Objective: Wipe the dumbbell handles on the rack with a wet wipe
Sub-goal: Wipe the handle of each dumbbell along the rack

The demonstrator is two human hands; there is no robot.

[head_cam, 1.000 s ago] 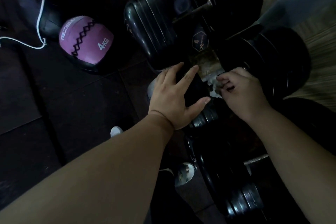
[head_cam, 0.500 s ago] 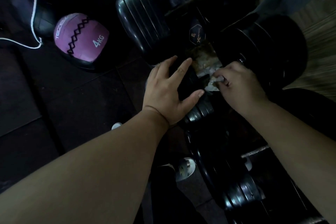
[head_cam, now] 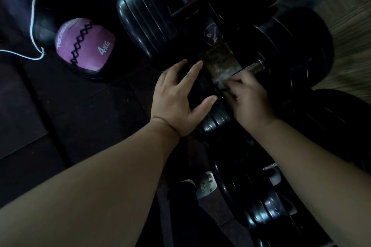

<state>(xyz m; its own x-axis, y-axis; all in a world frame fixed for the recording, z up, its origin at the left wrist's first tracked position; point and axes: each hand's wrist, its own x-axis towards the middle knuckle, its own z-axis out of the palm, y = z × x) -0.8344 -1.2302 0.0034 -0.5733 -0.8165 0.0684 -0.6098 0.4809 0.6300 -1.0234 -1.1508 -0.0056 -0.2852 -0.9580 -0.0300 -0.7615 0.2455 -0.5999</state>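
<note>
The scene is dim. The left hand (head_cam: 176, 98) lies flat with fingers straight and spread, thumb out to the side, resting on the black end of a dumbbell (head_cam: 212, 122) on the rack. Just beside it, the right hand (head_cam: 249, 98) has its fingers curled and pinches a crumpled white wet wipe (head_cam: 220, 80), pressing it against the near end of a rusty dumbbell handle (head_cam: 256, 66). That handle runs from the wipe into a large black stacked-plate head (head_cam: 291, 46) toward the rack's far right side. A worn brownish patch (head_cam: 218, 59) sits just beyond the wipe; what it is cannot be told.

Past the hands, a small dark hexagonal weight (head_cam: 211, 34) bears the figure 4, and farther back another dumbbell with ribbed black plates (head_cam: 144, 20) lies tilted, its thin bar (head_cam: 192, 3) showing.

On the dark floor mat (head_cam: 60, 116), well apart to the left, is a purple medicine ball (head_cam: 86, 46) marked 4 KG, with a white cord (head_cam: 34, 6) looping beside it. A shoe (head_cam: 204, 183) shows between the forearms, near the rack's close edge.
</note>
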